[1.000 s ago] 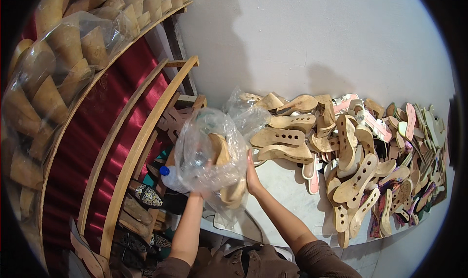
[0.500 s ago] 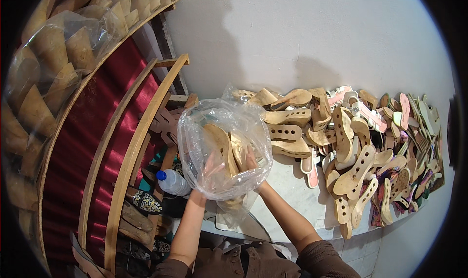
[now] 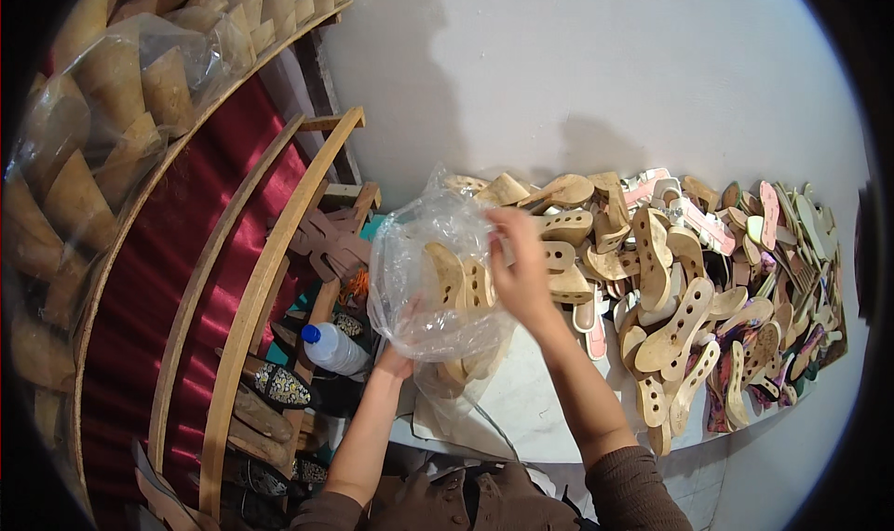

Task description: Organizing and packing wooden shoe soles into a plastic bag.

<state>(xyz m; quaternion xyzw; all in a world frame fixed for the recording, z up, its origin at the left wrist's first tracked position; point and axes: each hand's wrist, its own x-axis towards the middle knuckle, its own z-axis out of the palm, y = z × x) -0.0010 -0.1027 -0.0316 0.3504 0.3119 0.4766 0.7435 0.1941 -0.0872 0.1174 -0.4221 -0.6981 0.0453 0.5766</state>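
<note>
A clear plastic bag [image 3: 396,289] stands open on the table in front of me. Inside it, seen through the film, are pale wooden wedge shoe soles [image 3: 447,275] with round holes in the heel. My left hand [image 3: 406,337] is at the bag's near left side, its fingers mostly hidden behind the crumpled plastic. By the bag's right rim is my right hand [image 3: 523,268], slightly blurred, thumb apart from the fingers and nothing visible between them. More wooden soles show through the plastic below the bag's mouth.
A heap of wooden soles [image 3: 675,331] and finished sandals covers the table's right half, against the wall. On the left, a water bottle with a blue cap [image 3: 333,349] stands beside shoes on a wooden rack [image 3: 270,242]. Bagged wooden pieces [image 3: 102,149] fill the upper-left shelf.
My right hand has come up out of the bag to its right rim. The left hand has shifted slightly right and stays by the bag. The bag's mouth has narrowed and moved right.
</note>
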